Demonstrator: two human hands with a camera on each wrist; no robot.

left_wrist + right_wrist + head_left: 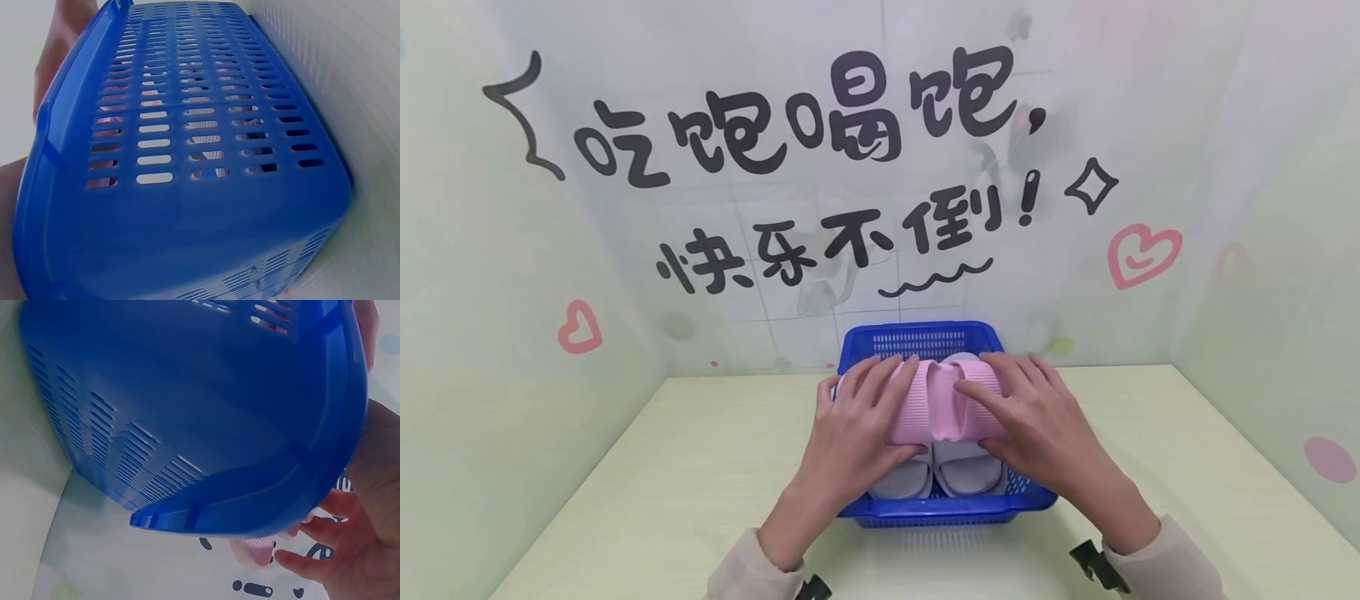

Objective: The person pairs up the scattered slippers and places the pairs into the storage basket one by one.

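Note:
Both hands hold a pair of pink slippers (913, 417) with ribbed straps, side by side over the blue basket (925, 342). My left hand (853, 417) grips the left slipper, fingers over the far side and thumb at the near edge. Curled round the right slipper is my right hand (1033, 408), its index finger at the strap opening. Under them in the basket lie grey slippers (902, 480), partly hidden by the pink pair. In the right wrist view, pink ribbed material (255, 549) shows past the basket rim beside the fingers.
The basket has slotted walls (187, 125) and stands on a pale wooden table (722, 475). Behind it rises a light wall (805, 333) with large black characters and pink hearts. Side panels bound the table left and right.

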